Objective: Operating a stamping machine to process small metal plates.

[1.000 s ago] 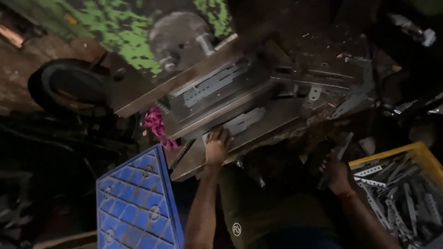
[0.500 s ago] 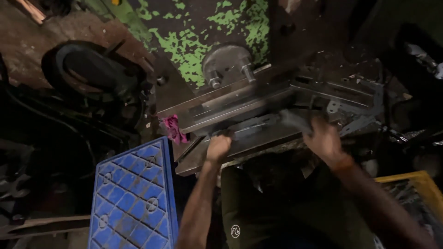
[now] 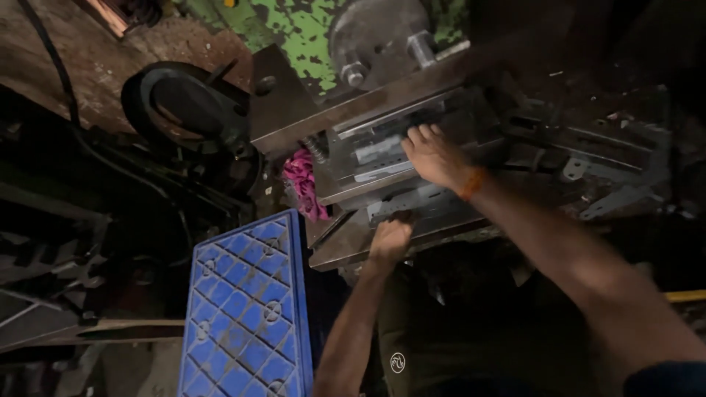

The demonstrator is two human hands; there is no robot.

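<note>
A green, chipped press machine (image 3: 309,29) stands ahead of me with a steel die bed (image 3: 382,147). My right hand (image 3: 434,156) reaches into the die area and rests on a flat metal strip (image 3: 375,153) lying there; I cannot tell if the fingers grip it. My left hand (image 3: 390,239) is closed on the front edge of the lower steel plate (image 3: 346,246), just below another punched metal strip (image 3: 412,202). An orange band circles my right wrist.
A blue plastic crate (image 3: 246,309) stands at lower left beside my left arm. A pink rag (image 3: 303,180) hangs at the die's left end. A black wheel (image 3: 187,103) sits at left. Loose metal brackets (image 3: 610,184) lie on the bed's right side. A yellow bin edge (image 3: 687,296) shows at right.
My right hand has moved from the yellow bin at right up and leftward into the die. The left hand has stayed on the plate's front edge. The view has shifted.
</note>
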